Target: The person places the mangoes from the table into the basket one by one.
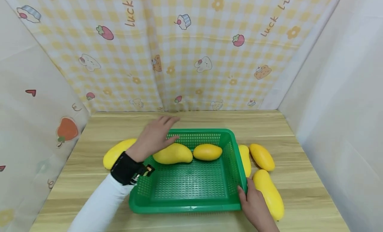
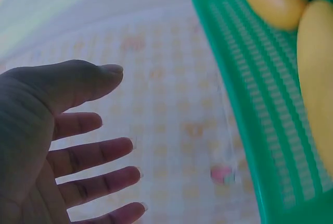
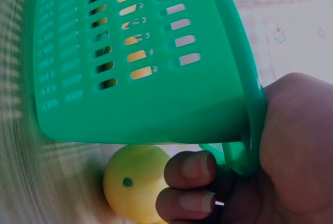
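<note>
A green plastic basket (image 1: pixel 191 207) sits on the table, with a larger yellow mango (image 1: pixel 176 154) and a smaller, more orange mango (image 1: pixel 207 152) lying along its far side. Over the far left corner of the basket is my left hand (image 1: pixel 155 135), fingers extended and thumb apart. In the left wrist view the left hand (image 2: pixel 57 146) holds nothing, and the basket rim (image 2: pixel 229 88) lies beyond the fingertips. My right hand (image 1: pixel 255 203) grips the rim at the near right corner. The right wrist view shows its curled fingers (image 3: pixel 195 166) under that rim.
Left of the basket lies another yellow mango (image 1: pixel 119 152), partly behind the left hand. On the right lie a large mango (image 1: pixel 269 193), a small orange one (image 1: pixel 262 157) and one partly hidden by the basket wall (image 1: pixel 241 159). A checked curtain (image 1: pixel 191 82) hangs behind the table.
</note>
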